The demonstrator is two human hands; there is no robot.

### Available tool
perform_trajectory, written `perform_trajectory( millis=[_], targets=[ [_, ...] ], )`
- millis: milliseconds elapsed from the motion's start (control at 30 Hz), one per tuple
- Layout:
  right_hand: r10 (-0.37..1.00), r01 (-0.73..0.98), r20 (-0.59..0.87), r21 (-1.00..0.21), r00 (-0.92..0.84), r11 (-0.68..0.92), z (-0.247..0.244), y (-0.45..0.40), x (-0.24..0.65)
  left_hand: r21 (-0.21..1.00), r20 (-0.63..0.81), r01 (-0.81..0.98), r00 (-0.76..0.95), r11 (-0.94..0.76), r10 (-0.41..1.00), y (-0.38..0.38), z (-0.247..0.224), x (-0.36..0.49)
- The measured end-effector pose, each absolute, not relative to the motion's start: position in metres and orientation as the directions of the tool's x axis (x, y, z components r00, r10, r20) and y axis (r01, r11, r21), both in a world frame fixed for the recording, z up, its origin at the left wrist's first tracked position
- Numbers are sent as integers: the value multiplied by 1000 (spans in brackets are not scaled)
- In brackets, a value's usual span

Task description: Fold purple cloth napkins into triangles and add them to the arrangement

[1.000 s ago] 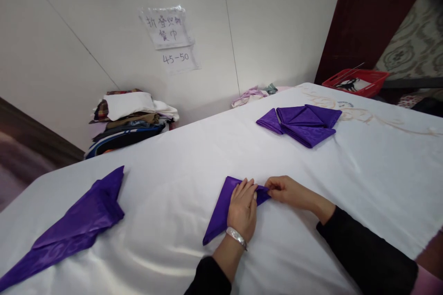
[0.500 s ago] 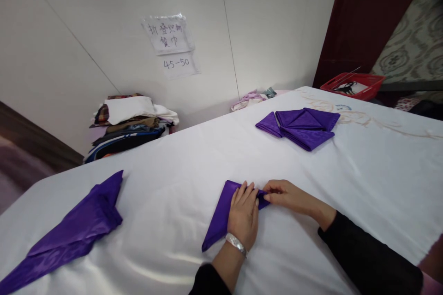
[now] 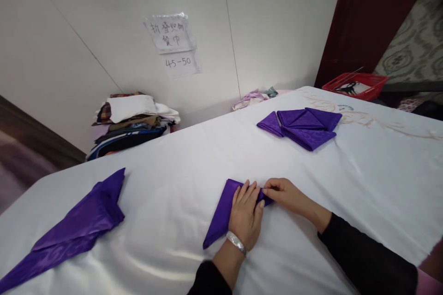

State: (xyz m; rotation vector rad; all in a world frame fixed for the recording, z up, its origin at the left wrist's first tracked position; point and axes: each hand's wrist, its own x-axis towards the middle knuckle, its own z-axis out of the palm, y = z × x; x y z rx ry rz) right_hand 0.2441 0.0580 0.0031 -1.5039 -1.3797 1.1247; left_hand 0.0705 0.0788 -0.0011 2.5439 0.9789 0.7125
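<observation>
A folded purple napkin lies on the white tablecloth in front of me. My left hand rests flat on it, fingers stretched out, with a silver bracelet at the wrist. At the napkin's right end, my right hand pinches the edge of the cloth between thumb and fingers. Part of the napkin is hidden beneath the left palm. Farther back to the right sit several folded purple napkins, touching or close together. On the left lies a loose heap of purple cloth.
A stack of folded clothes stands against the wall beyond the table's far edge. Some pinkish cloth lies farther right. A red basket holds dark items at the back right. Handwritten paper signs hang on the wall.
My right hand has shifted slightly left and its fingers have drawn the napkin's right flap closed, where an opening showed before. The left hand stays pressed on the napkin.
</observation>
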Motion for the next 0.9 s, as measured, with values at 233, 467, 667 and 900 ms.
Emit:
perform_trajectory(
  millis=[233, 467, 667, 900],
  targets=[
    [1000, 438, 23, -899, -5, 23, 18, 50, 243, 577, 412, 461, 549, -675, 727, 83, -7, 68],
    [978, 654, 174, -727, -118, 208, 35, 41, 233, 503, 412, 468, 609, -727, 678, 83, -4, 69],
    [976, 628, 166, -747, -142, 218, 37, 42, 243, 534, 466, 444, 556, -720, 689, 84, -2, 70],
    [995, 651, 95, -758, 32, 51, 40, 45, 272, 547, 495, 393, 561, -740, 664, 81, 2, 68]
  ],
)
